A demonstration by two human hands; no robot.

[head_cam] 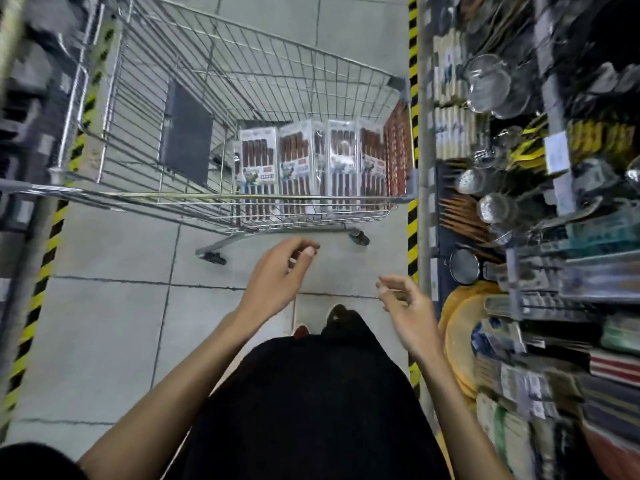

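mostly the shelf goods (540,237) on the right are smeared by blur, and the print on the packs (258,157) cannot be read. those packs stand upright inside the cart (156,195), against its near wall, just ahead of both hands. left hand (273,275) and right hand (407,306) hover loosely curled, holding nothing, clear of the cart.

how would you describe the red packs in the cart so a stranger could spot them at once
Find the wire shopping cart in the aisle ahead of the person. A row of clear packs of brown-handled utensils stands along its near end; follow that row to the cart's right wall. The red packs stand there, the only ones red all over rather than clear with white cards.
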